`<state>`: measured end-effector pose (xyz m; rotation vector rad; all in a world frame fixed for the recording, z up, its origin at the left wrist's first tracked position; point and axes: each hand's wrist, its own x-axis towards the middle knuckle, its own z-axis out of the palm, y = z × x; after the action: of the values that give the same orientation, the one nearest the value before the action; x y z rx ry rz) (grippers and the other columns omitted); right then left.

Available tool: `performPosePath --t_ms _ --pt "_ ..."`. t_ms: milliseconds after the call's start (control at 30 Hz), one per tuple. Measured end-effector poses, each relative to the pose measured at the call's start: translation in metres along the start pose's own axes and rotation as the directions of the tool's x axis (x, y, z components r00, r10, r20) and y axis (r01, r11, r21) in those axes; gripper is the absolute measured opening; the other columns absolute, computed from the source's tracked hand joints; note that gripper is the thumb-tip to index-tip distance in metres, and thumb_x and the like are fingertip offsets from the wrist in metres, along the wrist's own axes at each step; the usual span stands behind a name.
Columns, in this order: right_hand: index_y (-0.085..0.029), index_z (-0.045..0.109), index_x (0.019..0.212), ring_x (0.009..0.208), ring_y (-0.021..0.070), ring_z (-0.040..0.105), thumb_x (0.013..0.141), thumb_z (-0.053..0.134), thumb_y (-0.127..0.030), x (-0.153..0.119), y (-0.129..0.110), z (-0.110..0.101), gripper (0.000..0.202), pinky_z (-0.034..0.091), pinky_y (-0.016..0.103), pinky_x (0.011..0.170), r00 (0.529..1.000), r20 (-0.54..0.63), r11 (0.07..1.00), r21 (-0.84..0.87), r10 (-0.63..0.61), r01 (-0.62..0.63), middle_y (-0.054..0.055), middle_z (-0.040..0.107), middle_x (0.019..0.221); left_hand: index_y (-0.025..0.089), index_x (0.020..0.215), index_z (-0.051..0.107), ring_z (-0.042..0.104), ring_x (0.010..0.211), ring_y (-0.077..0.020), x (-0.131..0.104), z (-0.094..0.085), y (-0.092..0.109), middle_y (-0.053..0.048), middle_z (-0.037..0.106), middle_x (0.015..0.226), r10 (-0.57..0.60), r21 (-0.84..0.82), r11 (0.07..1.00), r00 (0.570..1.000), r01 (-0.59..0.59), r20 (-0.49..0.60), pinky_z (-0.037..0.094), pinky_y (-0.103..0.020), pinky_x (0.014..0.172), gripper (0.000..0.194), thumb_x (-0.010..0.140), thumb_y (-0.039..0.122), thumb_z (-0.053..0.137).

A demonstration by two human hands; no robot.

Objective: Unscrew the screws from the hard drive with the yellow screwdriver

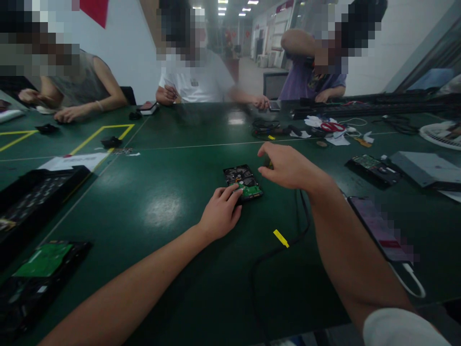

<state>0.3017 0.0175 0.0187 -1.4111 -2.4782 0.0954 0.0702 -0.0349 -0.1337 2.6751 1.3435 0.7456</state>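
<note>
A hard drive [243, 177] with a green circuit board lies flat on the green table. My left hand [223, 211] grips its near left corner, fingers on the board and thumb by the near edge. Just right of the drive, my right hand [288, 166] is raised with its fingers curled, index finger and thumb tip apart. Something dark and yellowish shows inside that hand, mostly hidden by it. A black cable [306, 216] with a yellow tag [281, 238] runs from beneath the right wrist toward the near table edge.
More drives lie at near left [45, 259] and right [374, 169]. A black tray [36, 202] stands left. A phone [378, 230] lies by my right forearm, near a grey metal box [427, 168]. Red scissors [332, 127] and cables lie farther back. Three people sit opposite.
</note>
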Motion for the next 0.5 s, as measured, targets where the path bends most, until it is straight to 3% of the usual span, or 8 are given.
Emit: performPosePath --t_ms 133,333,500 --pt "-0.014 0.064 0.120 0.092 0.0280 0.068 0.083 0.062 -0.014 0.0008 -0.0005 0.0004 0.037 0.048 0.037 0.083 0.998 0.023 0.997 0.058 -0.061 0.060 0.013 0.074 0.107 0.017 0.148 0.052 0.050 0.134 -0.0348 -0.0001 0.0006 0.0002 -0.015 0.055 0.153 -0.004 0.011 1.000 1.000 0.004 -0.003 0.049 -0.056 0.114 0.048 0.102 0.029 0.053" --pt "-0.013 0.062 0.123 0.100 0.0318 0.068 0.089 0.063 -0.021 0.0002 -0.0005 0.0006 0.035 0.048 0.040 0.086 1.000 0.002 1.000 -0.008 -0.007 0.007 0.017 0.073 0.112 0.016 0.148 0.053 0.051 0.134 -0.0350 0.0005 0.0007 0.0000 -0.015 0.054 0.154 -0.002 0.028 1.000 1.000 0.002 0.001 0.049 -0.055 0.114 0.048 0.102 0.029 0.053" --pt "-0.014 0.059 0.125 0.102 0.0312 0.067 0.085 0.062 -0.015 0.0002 0.0007 0.0025 0.040 0.048 0.039 0.087 0.999 -0.002 0.999 0.015 -0.033 0.033 0.017 0.072 0.117 0.018 0.148 0.052 0.051 0.134 -0.0349 0.0007 0.0000 0.0000 -0.014 0.054 0.154 0.003 0.018 1.000 1.000 -0.003 -0.004 0.049 -0.056 0.114 0.048 0.102 0.028 0.053"
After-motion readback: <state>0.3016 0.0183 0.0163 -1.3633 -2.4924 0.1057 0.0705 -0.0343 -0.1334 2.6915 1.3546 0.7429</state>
